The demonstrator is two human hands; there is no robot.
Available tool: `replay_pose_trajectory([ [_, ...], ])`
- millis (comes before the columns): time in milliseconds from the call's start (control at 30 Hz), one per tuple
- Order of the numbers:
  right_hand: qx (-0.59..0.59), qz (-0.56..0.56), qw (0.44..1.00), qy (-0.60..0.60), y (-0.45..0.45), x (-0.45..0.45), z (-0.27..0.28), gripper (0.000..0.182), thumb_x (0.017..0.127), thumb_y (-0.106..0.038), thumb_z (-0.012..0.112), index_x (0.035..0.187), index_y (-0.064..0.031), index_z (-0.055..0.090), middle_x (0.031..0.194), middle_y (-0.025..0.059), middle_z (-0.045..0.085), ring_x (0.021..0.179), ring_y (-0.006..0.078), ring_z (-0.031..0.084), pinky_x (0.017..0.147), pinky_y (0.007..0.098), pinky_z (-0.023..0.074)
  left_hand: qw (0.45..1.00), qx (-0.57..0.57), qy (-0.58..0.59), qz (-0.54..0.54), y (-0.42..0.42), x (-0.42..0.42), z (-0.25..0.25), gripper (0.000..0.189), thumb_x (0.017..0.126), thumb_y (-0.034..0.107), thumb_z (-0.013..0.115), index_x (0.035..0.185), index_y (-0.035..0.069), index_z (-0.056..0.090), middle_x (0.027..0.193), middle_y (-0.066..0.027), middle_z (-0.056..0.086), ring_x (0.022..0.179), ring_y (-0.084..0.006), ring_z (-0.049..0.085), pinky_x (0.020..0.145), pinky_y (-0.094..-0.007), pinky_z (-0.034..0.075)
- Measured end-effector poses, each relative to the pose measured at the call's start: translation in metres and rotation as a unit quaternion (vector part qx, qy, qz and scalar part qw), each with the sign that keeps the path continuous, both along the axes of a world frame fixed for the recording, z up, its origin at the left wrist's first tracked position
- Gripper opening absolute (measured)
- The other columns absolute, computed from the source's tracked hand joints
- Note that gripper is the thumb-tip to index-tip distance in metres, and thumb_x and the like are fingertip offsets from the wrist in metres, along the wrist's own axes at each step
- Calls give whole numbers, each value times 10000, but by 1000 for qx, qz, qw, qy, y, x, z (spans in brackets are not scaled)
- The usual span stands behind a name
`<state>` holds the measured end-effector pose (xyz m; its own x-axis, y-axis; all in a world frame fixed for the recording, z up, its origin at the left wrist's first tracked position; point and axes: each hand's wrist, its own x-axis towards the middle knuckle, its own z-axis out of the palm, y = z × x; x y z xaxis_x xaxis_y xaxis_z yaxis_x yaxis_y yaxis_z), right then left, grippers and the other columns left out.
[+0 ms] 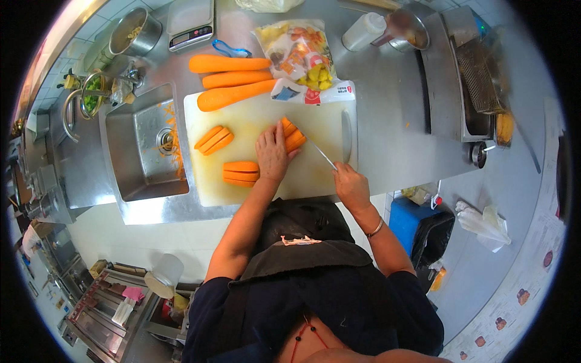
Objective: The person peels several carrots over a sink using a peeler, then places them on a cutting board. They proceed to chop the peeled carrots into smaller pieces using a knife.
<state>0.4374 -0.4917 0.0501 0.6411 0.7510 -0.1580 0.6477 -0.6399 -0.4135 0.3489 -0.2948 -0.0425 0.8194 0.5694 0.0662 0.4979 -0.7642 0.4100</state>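
My left hand (pixel 272 152) presses on cut carrot pieces (pixel 292 136) near the middle of a white plastic cutting board (pixel 317 181). In my right hand (pixel 352 183) is the handle of a kitchen knife (pixel 323 154); its thin blade points up and left, with its tip beside those pieces. Two groups of carrot sticks lie on the board's left part: one upper group (pixel 214 140) and one lower group (pixel 241 174) close to my left wrist. Peeled whole carrots (pixel 236 95) lie along the far edge, partly over the board.
A steel sink (pixel 147 181) with orange peelings is on the left. Behind the board are a blue-handled peeler (pixel 231 49), a digital scale (pixel 190 22) and a plastic bag of cut vegetables (pixel 295 50). A white squeeze bottle (pixel 364 31) and a fryer (pixel 476 81) stand to the right.
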Motion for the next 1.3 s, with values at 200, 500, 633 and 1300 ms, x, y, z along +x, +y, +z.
replay_pose_trajectory([
  [200,-34,27,999,6,-4,12,-3,176,890,-149,599,1035,-50,587,867,147,650,707,365,635,599,427,523,1000,-8,-3,4,0,0,0,914,651,428,810,1386,40,429,1260,-114,472,1136,-297,452,972,-409,362],
  [500,49,9,999,2,12,14,17,251,887,-97,586,1136,-74,572,900,148,662,716,358,638,597,413,522,997,-64,-44,7,0,-3,13,934,639,353,842,1393,16,406,1303,-143,445,1182,-330,435,1006,-429,352],
  [633,32,29,999,18,24,9,25,278,886,-84,578,1163,-81,556,895,140,651,695,358,628,583,424,511,998,-52,-42,6,-1,-12,9,925,656,298,836,1409,2,388,1313,-152,440,1191,-341,435,1021,-438,353],
  [1300,-33,52,998,9,68,9,-1,108,873,-36,523,971,-25,479,800,178,627,687,381,642,579,480,509,999,47,20,-3,-11,-18,-18,833,746,323,753,1425,24,374,1312,-129,396,1193,-322,410,1003,-440,353],
])
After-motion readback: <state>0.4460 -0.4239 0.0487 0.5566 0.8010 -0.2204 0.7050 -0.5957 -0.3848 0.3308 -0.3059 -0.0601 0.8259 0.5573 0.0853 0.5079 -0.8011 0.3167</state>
